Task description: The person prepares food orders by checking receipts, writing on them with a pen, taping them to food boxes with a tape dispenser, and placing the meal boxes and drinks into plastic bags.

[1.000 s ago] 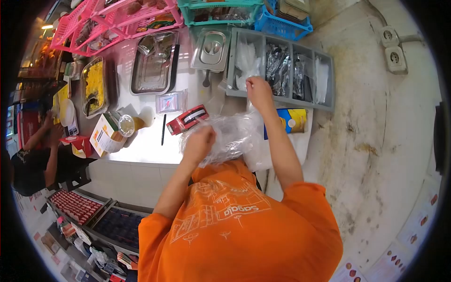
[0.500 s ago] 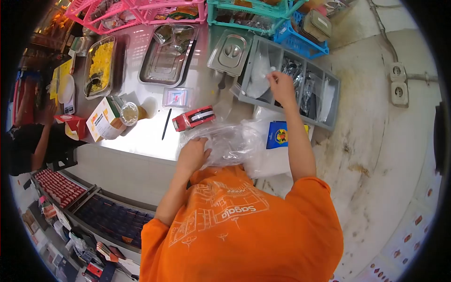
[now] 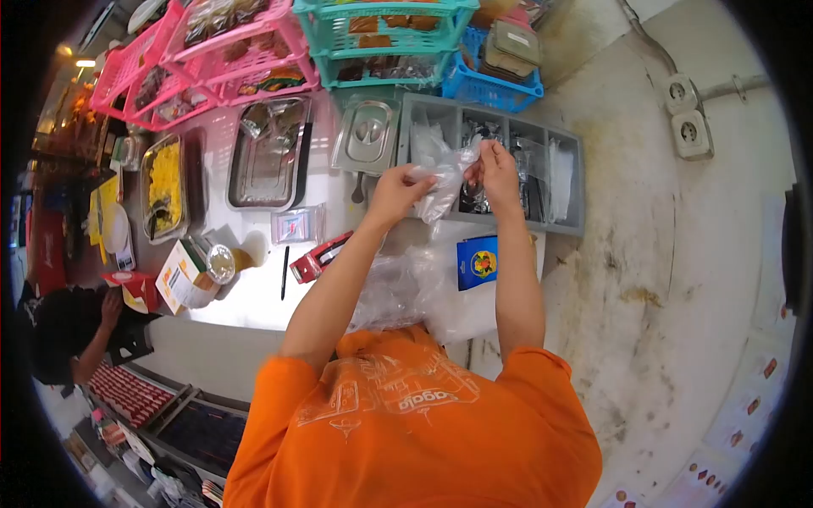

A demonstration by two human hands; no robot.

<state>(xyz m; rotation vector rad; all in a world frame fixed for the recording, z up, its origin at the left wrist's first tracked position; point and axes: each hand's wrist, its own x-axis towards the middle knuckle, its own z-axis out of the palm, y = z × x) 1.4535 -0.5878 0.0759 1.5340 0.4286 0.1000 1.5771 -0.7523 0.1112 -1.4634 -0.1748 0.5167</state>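
Observation:
My left hand [image 3: 396, 196] is closed, pinching one side of a thin clear plastic bag [image 3: 442, 188]. The other end of the bag is gripped by my right hand [image 3: 495, 169], fingers bent inward. Both hands are over the front of a grey divided tray [image 3: 577, 190]. More clear plastic [image 3: 430, 140] lies in the tray's left compartment, and wrapped cutlery [image 3: 527, 165] fills the compartments to the right. Below my arms, a larger sheet of clear plastic [image 3: 394, 288] is spread near a blue packet [image 3: 478, 262].
A red object [image 3: 318, 256], a black pen [image 3: 284, 273] and a box [image 3: 184, 275] sit to the left. Farther back are metal trays [image 3: 269, 157], a lidded pan [image 3: 366, 135] and stacked baskets [image 3: 381, 42]. Another person's arm [image 3: 100, 339] is at far left.
My left hand has risen from the plastic on the table to the tray. My right hand has pulled a plastic bag up and toward me, and both hands now hold it.

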